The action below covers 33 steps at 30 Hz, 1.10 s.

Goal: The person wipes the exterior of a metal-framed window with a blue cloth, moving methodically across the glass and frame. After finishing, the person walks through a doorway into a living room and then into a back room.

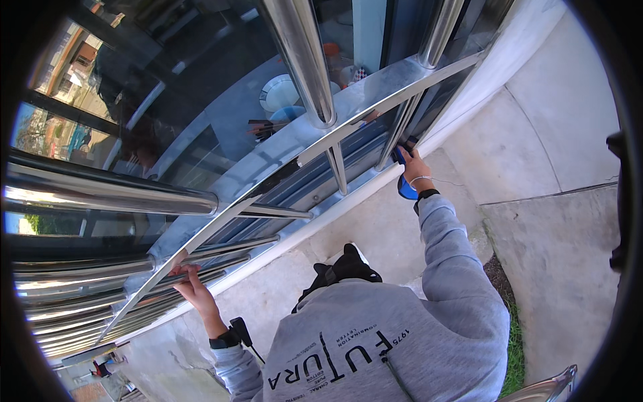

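Note:
My right hand grips a blue and black hand-held tool low at the window's right corner, beside a slim upright bar. The tool's far end is hidden behind the bar and my fingers, so its kind is unclear. On the left, my left hand is raised against the polished metal window grille, its fingers bent at the lower bars just under the flat crossrail. Whether those fingers close around a bar is hard to see. Behind the grille is the dark window glass, full of reflections.
Thick round bars stand out from the glass. Through it show a white bowl and a blue basin. A pale sill runs above the concrete ground. Grass edges the slab, and a curved metal object stands at lower right.

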Available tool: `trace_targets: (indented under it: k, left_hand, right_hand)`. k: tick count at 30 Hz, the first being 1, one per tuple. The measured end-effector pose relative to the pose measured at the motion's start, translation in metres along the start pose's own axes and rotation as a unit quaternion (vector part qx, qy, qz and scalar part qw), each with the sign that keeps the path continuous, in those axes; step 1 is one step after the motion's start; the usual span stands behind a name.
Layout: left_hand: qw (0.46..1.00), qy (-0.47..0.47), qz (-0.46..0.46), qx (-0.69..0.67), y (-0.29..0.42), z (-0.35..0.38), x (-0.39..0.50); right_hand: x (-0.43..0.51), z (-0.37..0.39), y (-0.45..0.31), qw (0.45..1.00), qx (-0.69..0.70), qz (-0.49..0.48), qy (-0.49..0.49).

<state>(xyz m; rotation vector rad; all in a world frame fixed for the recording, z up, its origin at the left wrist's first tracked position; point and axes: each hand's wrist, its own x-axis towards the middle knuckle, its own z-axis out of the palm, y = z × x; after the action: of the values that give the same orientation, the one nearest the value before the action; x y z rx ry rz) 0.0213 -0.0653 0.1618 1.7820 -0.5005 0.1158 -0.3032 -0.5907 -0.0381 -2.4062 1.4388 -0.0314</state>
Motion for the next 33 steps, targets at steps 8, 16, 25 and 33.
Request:
trace_targets:
  k: [8,16,25,33]
  left_hand:
    - [0.999,0.007,-0.021,-0.022,-0.007,-0.004,0.000]
    - [1.000,0.005,0.026,-0.016,-0.011,0.001,0.000]
    - [0.999,0.025,0.025,-0.002,-0.006,0.004,-0.001]
    - [0.999,0.047,0.007,-0.017,-0.001,0.008,-0.002]
  right_hand:
    - [-0.019,0.062,-0.047,0.949,0.252,0.148,0.120]
    - [-0.088,0.068,-0.064,0.972,0.219,0.067,0.053]
    - [-0.028,0.025,-0.046,1.000,0.012,-0.007,0.004]
    - [-0.084,0.058,-0.077,0.983,0.155,0.092,0.009]
